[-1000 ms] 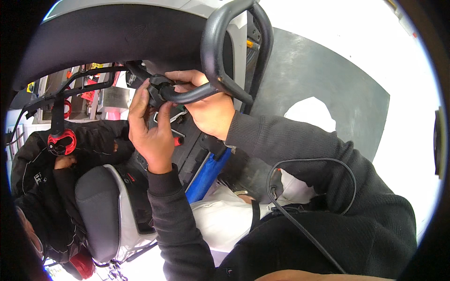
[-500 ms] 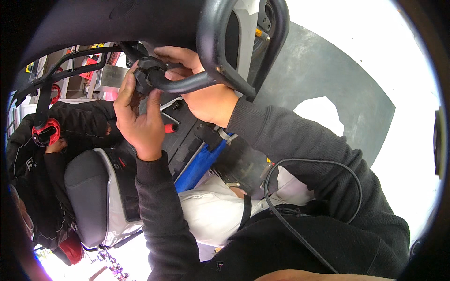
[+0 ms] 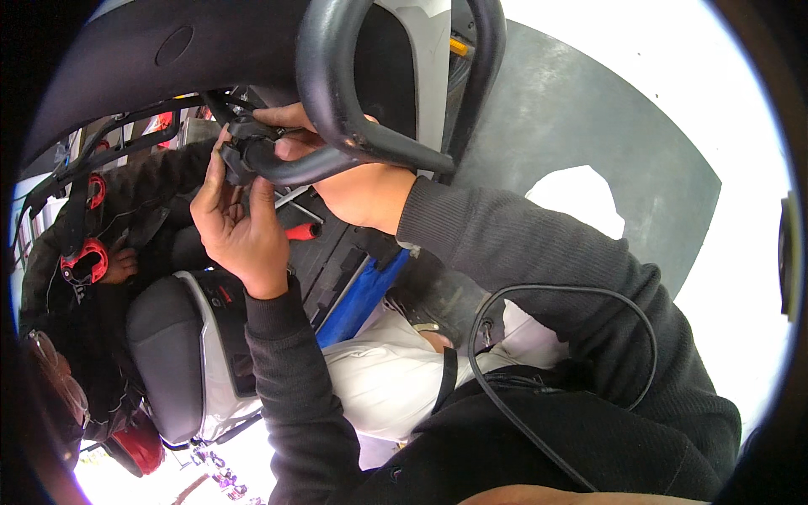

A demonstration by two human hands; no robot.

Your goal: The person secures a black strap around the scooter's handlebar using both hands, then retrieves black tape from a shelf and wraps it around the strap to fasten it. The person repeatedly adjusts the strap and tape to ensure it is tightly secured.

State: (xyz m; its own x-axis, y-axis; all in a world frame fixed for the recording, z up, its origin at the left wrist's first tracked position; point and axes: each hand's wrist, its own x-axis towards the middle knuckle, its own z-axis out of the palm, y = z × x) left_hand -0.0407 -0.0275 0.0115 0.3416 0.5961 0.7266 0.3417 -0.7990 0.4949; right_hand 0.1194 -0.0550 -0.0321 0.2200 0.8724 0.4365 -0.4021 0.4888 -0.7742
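A thick black tube bar (image 3: 332,84) bends in a loop in front of me, and its lower end runs into a black clamp-like fitting (image 3: 240,151). With thumb and fingers, my left hand (image 3: 240,240) grips this fitting from the left and below. My right hand (image 3: 358,195) reaches behind the bar, its fingers closed about the fitting's other side. The bar covers part of that hand, and any small part between its fingers is hidden. Above the fitting is a large black padded seat (image 3: 177,46). Thin black frame rods (image 3: 130,126) run off to the left.
Red-handled tool (image 3: 303,231) lies on a dark surface below my hands, beside a blue strip (image 3: 362,303). At left, a person in dark clothing (image 3: 118,227) works near red rings (image 3: 84,261) and a grey-and-white seat (image 3: 164,353). A dark mat (image 3: 589,126) covers the floor at right.
The bar, the fitting and both my hands have shifted slightly left and down in view. My grip looks the same. The person at left has leaned further into view.
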